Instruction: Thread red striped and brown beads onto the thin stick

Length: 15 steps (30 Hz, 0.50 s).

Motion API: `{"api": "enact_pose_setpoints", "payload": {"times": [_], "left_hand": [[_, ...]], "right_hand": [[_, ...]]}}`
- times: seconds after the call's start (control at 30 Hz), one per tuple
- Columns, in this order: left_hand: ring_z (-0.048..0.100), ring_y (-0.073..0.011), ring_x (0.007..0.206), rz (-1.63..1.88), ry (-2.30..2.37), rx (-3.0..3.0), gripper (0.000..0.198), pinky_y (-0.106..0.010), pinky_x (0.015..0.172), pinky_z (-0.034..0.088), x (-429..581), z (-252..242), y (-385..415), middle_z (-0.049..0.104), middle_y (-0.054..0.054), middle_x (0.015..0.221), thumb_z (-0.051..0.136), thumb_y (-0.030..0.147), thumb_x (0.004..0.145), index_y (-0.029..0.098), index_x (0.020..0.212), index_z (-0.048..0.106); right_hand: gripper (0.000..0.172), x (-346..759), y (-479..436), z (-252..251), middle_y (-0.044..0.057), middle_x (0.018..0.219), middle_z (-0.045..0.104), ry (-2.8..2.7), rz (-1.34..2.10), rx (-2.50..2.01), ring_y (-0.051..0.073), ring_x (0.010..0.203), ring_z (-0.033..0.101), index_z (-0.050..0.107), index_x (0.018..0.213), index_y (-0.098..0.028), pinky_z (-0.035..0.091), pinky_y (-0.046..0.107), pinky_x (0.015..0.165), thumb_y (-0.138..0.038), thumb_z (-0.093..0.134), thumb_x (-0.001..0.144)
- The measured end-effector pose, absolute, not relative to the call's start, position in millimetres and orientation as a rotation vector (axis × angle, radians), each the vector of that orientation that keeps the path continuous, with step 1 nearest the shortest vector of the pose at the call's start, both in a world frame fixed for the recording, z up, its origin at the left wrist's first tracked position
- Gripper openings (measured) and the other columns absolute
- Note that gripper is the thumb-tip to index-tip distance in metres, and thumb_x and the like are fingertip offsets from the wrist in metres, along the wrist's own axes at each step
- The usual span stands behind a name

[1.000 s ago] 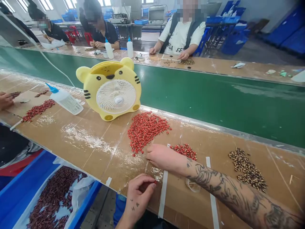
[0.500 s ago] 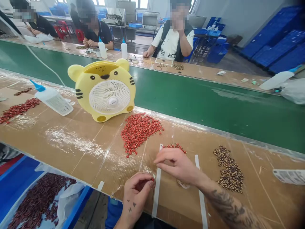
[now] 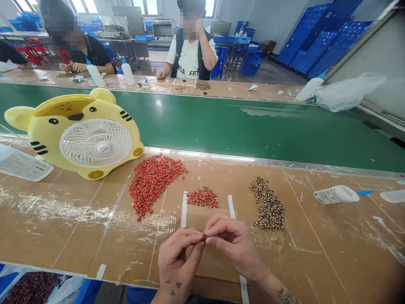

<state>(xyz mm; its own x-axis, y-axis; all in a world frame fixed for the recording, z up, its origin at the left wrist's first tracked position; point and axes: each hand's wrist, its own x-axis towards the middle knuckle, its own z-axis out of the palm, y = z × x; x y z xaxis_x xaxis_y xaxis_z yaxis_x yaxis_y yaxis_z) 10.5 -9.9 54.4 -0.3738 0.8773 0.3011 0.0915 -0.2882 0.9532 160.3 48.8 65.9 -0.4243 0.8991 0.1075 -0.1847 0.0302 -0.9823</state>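
My left hand (image 3: pixel 180 257) pinches a small red piece (image 3: pixel 203 238) between thumb and forefinger. Thumb and fingers of my right hand (image 3: pixel 232 240) meet it from the other side, closed around something tiny and dark that the fingertips mostly hide. Just beyond my hands lies a small cluster of red pieces (image 3: pixel 202 197), between two white tape strips (image 3: pixel 184 210). A larger heap of similar red pieces (image 3: pixel 155 181) is to the left. On the right is a heap of small dark-and-gold pieces (image 3: pixel 268 207).
A yellow animal-faced fan (image 3: pixel 85 135) stands at the left beside a white bottle (image 3: pixel 25 162). Another bottle (image 3: pixel 337 194) lies at the right. Behind runs a green conveyor belt (image 3: pixel 202 122), with people seated across it. A blue crate (image 3: pixel 85 291) sits below the table at lower left.
My right hand has come down and toward me to meet the left at the red piece. The whole view has swung to the right.
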Motion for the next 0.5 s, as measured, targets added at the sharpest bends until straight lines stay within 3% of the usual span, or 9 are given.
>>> {"api": "enact_pose_setpoints", "payload": {"times": [0.27, 0.5], "left_hand": [[0.074, -0.0185, 0.073, 1.702, 1.401, 1.301, 0.009, -0.027, 0.068, 0.060, 14, 47, -12, 0.080, -0.004, 0.081, 0.076, 0.020, 0.084, 0.026, 0.089, 0.080], [0.074, -0.0174, 0.064, 1.544, 1.438, 1.305, 0.004, -0.025, 0.061, 0.059, 7, 51, -10, 0.081, -0.003, 0.074, 0.079, 0.022, 0.081, 0.026, 0.079, 0.079]], "right_hand": [[0.007, 167, 50, 63, 0.004, 0.082, 0.072, -1.627, 1.383, -0.817, 0.015, 0.072, 0.066, 0.080, 0.088, -0.024, 0.053, 0.026, 0.067, -0.022, 0.074, 0.087], [0.009, 173, 59, 61, 0.004, 0.077, 0.072, -1.565, 1.650, -0.843, 0.014, 0.068, 0.064, 0.080, 0.081, -0.020, 0.050, 0.024, 0.061, -0.028, 0.076, 0.084]]}}
